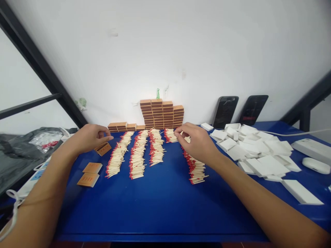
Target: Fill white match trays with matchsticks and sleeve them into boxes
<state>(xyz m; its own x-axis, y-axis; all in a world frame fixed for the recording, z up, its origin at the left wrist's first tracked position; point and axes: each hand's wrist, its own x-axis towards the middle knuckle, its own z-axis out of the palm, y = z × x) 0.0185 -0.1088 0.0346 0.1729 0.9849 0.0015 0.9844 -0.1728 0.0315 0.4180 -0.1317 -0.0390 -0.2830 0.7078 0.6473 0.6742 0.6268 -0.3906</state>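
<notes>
Several rows of red-tipped matches (137,155) lie on a blue table (160,206). My right hand (198,142) rests over the rightmost row of matches (195,167), fingers pinched on matches at its far end. My left hand (89,137) hovers at the left, fingers curled, its fingertips on an orange matchbox sleeve (103,148). Two more orange sleeves (90,174) lie flat nearer me on the left.
Stacked orange matchboxes (162,114) stand against the white wall. A heap of white inner trays (254,150) fills the right side. Two dark phones (239,110) lean on the wall. A black plastic bag (23,148) sits at the left; white devices (314,155) sit far right.
</notes>
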